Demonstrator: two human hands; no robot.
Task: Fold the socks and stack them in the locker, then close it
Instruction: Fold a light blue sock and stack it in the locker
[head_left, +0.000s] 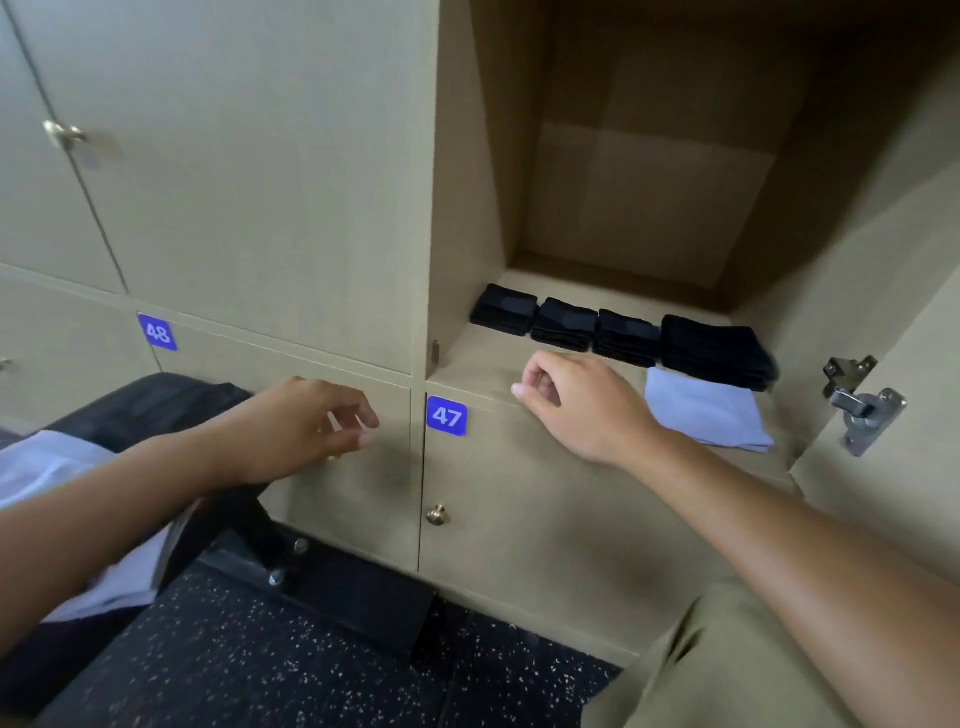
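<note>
The open locker holds a row of several folded black sock bundles on its floor. A folded pale grey-blue sock lies in front of them at the right. My right hand hovers at the locker's front edge, left of the pale sock, fingers loosely curled and holding nothing. My left hand hangs in front of the lower locker door to the left, fingers relaxed and empty. The open locker's door stands at the right with a metal hinge showing.
Below are closed lockers with blue labels 47 and 48, each with a brass knob. A black bench with light cloth on it stands at the left. Dark speckled floor lies below.
</note>
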